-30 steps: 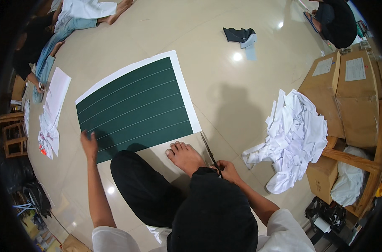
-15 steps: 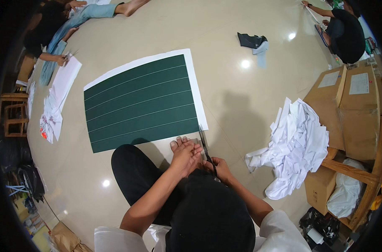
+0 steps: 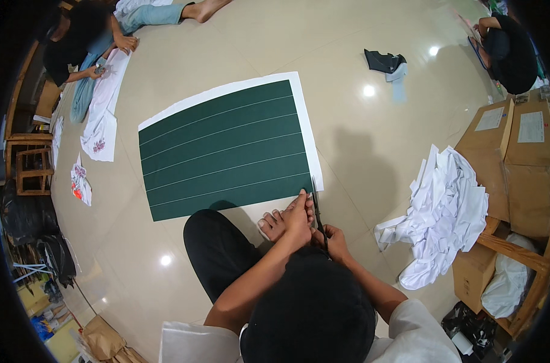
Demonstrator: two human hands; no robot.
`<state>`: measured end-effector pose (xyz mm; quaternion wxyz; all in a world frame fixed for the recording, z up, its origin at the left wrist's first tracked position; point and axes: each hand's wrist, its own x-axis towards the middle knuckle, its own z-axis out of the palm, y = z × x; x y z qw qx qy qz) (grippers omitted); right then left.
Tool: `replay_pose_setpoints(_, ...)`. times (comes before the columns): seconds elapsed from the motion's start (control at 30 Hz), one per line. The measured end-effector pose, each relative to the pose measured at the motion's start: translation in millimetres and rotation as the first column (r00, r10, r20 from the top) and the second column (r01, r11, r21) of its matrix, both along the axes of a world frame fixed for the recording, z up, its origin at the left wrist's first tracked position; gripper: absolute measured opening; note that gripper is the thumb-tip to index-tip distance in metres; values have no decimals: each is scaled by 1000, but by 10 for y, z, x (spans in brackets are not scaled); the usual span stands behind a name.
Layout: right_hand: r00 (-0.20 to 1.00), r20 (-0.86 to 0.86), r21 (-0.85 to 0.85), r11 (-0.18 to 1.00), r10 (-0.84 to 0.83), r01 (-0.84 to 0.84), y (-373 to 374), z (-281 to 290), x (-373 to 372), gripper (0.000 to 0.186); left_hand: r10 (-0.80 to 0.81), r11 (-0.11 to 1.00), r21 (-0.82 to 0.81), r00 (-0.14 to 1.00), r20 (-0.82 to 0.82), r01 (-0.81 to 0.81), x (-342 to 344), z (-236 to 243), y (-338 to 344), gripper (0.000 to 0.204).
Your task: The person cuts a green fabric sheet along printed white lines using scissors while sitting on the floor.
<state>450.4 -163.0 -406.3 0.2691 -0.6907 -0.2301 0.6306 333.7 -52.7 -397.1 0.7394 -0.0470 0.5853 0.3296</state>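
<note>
A dark green sheet with thin pale lines and a white border along its far and right edges lies flat on the floor before me. My left hand is at its near right corner, thumb and fingers closed on the edge beside my bare foot. Long dark scissors are gripped in my right hand, just right of the left. Their blades point away from me and reach into the white border at that corner. How far apart the blades stand is hard to make out.
A heap of white offcuts lies to the right, beside cardboard boxes on a wooden frame. Dark and grey scraps lie farther off. One person handles white material at the far left; another crouches at the far right.
My left hand has moved from over my foot forward and right to the sheet's corner. The whole view has shifted slightly. The person at the left has repositioned the white material.
</note>
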Motion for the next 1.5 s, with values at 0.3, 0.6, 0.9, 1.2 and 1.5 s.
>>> replay_pose_setpoints(0.3, 998, -45, -26, 999, -33, 32, 95, 121, -9, 34, -8, 1000, -5, 998, -68, 7, 22, -87, 115, 26)
replay_pose_setpoints(0.6, 993, -94, -28, 997, -76, 73, 192, 189, -9, 34, -24, 997, 66, 991, -133, 33, 65, -129, 68, 28)
replay_pose_setpoints(0.9, 994, -82, -48, 996, -74, 70, 236, 211, -50, 35, -26, 995, 87, 988, -150, 39, 43, -166, 44, 25)
replay_pose_setpoints(1.2, 993, -92, -40, 997, -72, 69, 200, 92, -40, 35, -40, 994, 96, 988, -149, 55, 47, -153, 46, 24)
replay_pose_setpoints(1.5, 994, -76, -51, 996, -74, 70, 222, 114, -57, 34, -71, 991, 99, 987, -143, 86, 37, -99, 54, 24)
